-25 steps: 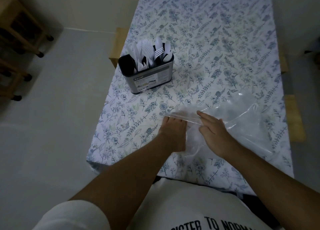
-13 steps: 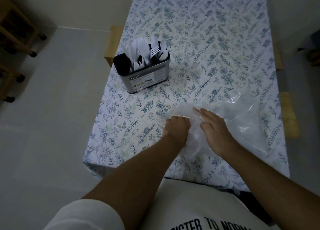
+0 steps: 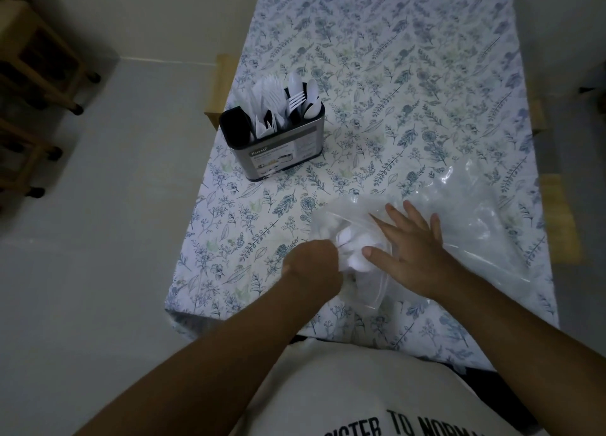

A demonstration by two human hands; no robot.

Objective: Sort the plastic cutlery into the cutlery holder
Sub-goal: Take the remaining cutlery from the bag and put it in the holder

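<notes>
A steel cutlery holder [image 3: 278,153] with a black inner rim stands on the table's left side, holding several white plastic forks, knives and spoons [image 3: 285,102]; its leftmost compartment looks empty. A clear plastic bag [image 3: 475,225] lies crumpled on the near right of the table. My left hand [image 3: 314,265] is curled and grips the bag's bunched near-left end, where white folds [image 3: 355,248] show through. My right hand [image 3: 410,248] lies flat on the bag with fingers spread, pressing it down.
The table [image 3: 410,74] wears a blue floral cloth and runs away from me. Wooden bench ends [image 3: 219,84] stick out on both sides. A wooden trolley on castors [image 3: 36,74] stands at the far left on the pale floor.
My left hand has gathered the bag's edge into a tighter bunch and pulled it nearer. My right hand's fingers have spread wider on the plastic. The holder has not moved.
</notes>
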